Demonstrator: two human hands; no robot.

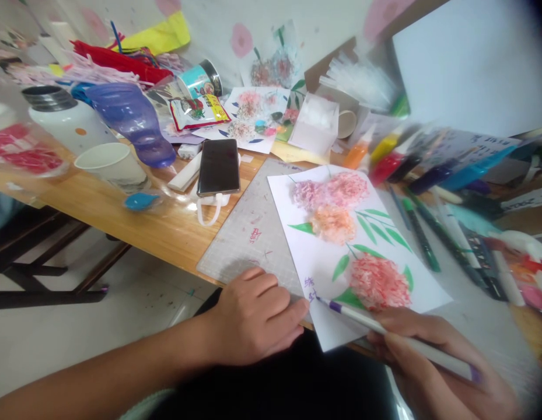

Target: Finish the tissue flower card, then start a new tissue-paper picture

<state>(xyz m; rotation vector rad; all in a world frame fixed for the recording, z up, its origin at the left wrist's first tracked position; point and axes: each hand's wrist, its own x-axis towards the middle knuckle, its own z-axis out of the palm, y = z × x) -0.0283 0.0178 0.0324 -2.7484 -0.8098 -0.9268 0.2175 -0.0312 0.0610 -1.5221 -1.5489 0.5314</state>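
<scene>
My right hand (432,356) grips a white felt-tip pen with purple ends (367,321). The pen's tip meets a white sheet (321,321) beside small purple handwriting (311,289) near the lower left edge. Fluffy pink, orange and red flowers (379,281) with green painted leaves (341,267) cover much of the sheet. My left hand (264,312) is loosely closed at the table edge, a fingertip by the sheet's left edge. Nothing shows in its curled fingers. Under the sheet lies a grey cutting mat (244,245).
A black phone (219,166) lies left of the mat, near a paper cup (108,166), a purple vase-shaped bottle (130,119) and a white flask (65,122). Paint bottles (387,166) and several pens (422,236) stand or lie on the right. A wooden stool (52,256) is at lower left.
</scene>
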